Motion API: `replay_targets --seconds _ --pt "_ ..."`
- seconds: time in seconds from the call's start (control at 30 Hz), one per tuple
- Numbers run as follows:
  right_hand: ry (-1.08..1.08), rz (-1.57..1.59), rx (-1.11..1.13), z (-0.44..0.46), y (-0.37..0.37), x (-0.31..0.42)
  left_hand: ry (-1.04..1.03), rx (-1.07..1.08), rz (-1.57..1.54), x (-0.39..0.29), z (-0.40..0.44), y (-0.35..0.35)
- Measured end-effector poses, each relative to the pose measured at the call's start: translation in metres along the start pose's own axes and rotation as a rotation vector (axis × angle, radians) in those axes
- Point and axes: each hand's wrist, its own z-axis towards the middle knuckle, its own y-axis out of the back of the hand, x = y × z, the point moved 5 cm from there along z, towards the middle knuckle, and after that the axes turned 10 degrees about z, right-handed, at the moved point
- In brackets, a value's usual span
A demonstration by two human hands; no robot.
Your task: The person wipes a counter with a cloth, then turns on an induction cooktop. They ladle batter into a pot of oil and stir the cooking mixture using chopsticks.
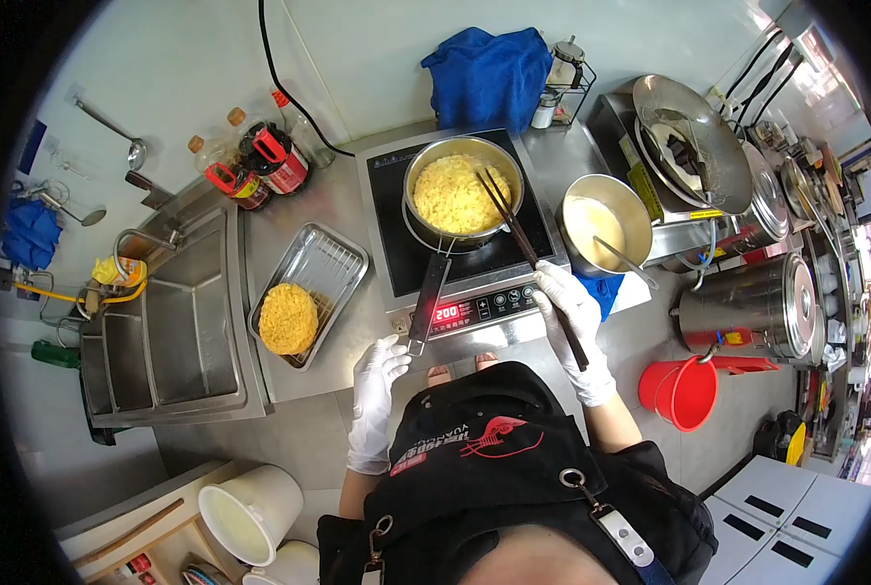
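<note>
Long dark chopsticks point(521, 240) are gripped in my right hand point(574, 317), which wears a white glove. Their tips rest in the yellow, crumbly-looking food point(460, 195) inside a steel pan point(516, 205) on the induction cooker point(382, 210). My left hand point(385, 366), also gloved, is beside the end of the pan's black handle point(430, 300). Its fingers are stretched out and not wrapped round the handle; whether they touch its end I cannot tell. To the right of the cooker stands a steel pot point(562, 226) of pale yellow liquid with a ladle point(626, 261) in it.
At left, a round yellow fried cake point(288, 320) sits on a rack in a metal tray point(356, 255). Sinks point(197, 336) and sauce bottles point(277, 161) are beyond it. A wok point(723, 146) stands at right, above a red bucket point(684, 395). A blue cloth point(484, 73) hangs behind.
</note>
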Motion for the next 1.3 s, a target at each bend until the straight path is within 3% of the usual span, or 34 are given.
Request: replay_targets --seconds 1.3 --pt "-0.001 -0.024 0.025 0.0011 0.0024 0.0018 -0.014 0.014 0.024 -0.002 -0.0002 -0.0023"
